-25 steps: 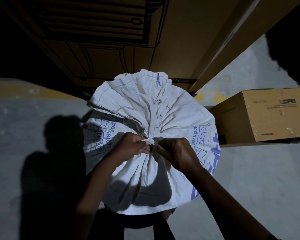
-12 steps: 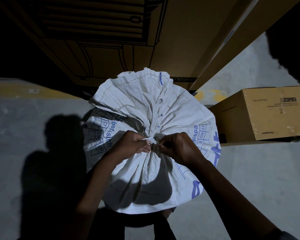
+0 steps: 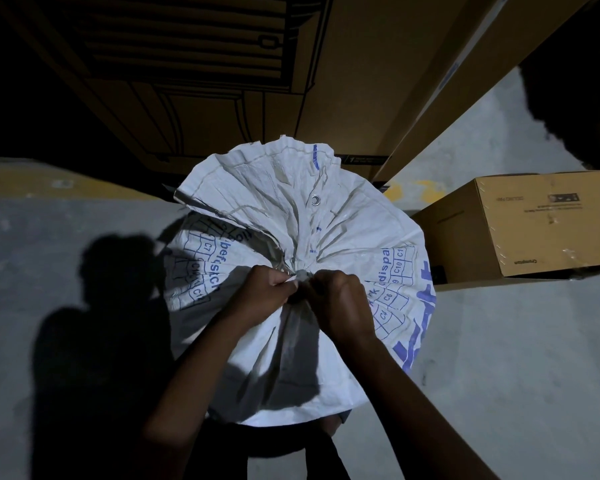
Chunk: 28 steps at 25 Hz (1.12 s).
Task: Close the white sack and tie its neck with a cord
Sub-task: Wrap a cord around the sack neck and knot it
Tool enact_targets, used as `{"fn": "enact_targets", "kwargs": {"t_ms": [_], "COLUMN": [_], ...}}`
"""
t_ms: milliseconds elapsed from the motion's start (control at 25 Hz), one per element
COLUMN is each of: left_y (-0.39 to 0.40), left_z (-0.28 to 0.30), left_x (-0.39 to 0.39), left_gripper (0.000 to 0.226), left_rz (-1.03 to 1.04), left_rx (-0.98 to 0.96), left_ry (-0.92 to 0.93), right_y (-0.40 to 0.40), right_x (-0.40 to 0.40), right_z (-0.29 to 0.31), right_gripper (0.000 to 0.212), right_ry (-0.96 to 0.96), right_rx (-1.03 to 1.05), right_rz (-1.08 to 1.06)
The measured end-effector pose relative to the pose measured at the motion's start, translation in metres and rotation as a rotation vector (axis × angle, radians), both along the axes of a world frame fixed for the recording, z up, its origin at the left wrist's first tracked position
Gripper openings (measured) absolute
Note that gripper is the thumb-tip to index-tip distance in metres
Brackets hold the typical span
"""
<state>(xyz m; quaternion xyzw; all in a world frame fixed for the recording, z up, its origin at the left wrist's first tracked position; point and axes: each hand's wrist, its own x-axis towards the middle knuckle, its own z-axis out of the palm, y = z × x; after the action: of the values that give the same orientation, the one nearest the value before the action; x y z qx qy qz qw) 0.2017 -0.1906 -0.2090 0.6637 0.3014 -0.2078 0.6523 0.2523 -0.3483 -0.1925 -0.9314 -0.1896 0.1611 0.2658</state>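
Note:
A white woven sack [image 3: 343, 237] with blue print stands on the floor below me, its mouth gathered into a tight neck at the centre. The loose top fans out behind the neck, with a metal eyelet [image 3: 315, 200] in it. My left hand [image 3: 264, 294] and my right hand [image 3: 338, 299] meet at the neck, fingers closed. A short pale piece of cord [image 3: 297, 277] shows between the fingertips; the rest of the cord is hidden by my hands and the folds.
A tall brown carton [image 3: 222, 74] with black line drawings stands just behind the sack. A smaller cardboard box [image 3: 520, 230] lies on the concrete floor [image 3: 499, 358] to the right. A yellow floor stripe [image 3: 49, 183] runs at the left. My shadow falls left.
Both hands have drawn closer together at the neck and shifted slightly. The sack's fanned top has tightened a little toward the centre.

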Motion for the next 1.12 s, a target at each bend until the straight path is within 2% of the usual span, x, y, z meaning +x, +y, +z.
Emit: {"fn": "enact_targets", "kwargs": {"t_ms": [120,280,480,720,880,1000,1120], "left_y": [0.005,0.008,0.009,0.001,-0.010,-0.022,-0.027], "left_z": [0.008,0.009,0.004,0.004,-0.003,-0.016,-0.024], "left_x": [-0.001,0.004,0.003,0.006,0.005,-0.002,-0.005], "left_gripper": [0.027,0.023,0.025,0.019,0.009,0.010,0.013], "left_rz": [0.162,0.272,0.266,0.264,0.251,0.311,0.305], "left_rx": [-0.103,-0.183,-0.331,-0.160,0.170,0.241,0.209], "left_ry": [0.044,0.081,0.170,0.080,-0.076,-0.089,-0.094], "right_y": [-0.009,-0.015,-0.015,-0.005,-0.001,0.003,0.018], "right_x": [-0.009,-0.013,-0.013,-0.019,-0.018,-0.021,-0.025], "right_z": [-0.004,-0.005,-0.003,-0.015,-0.022,-0.016,-0.007], "right_gripper": [0.024,0.010,0.015,0.010,0.006,0.036,0.058], "right_ry": [0.108,0.220,0.320,0.382,0.439,0.466,0.693], "right_rx": [0.132,0.233,0.377,0.343,0.389,0.319,0.413], "right_rz": [-0.165,-0.233,-0.350,-0.527,-0.666,-0.722,-0.822]}}
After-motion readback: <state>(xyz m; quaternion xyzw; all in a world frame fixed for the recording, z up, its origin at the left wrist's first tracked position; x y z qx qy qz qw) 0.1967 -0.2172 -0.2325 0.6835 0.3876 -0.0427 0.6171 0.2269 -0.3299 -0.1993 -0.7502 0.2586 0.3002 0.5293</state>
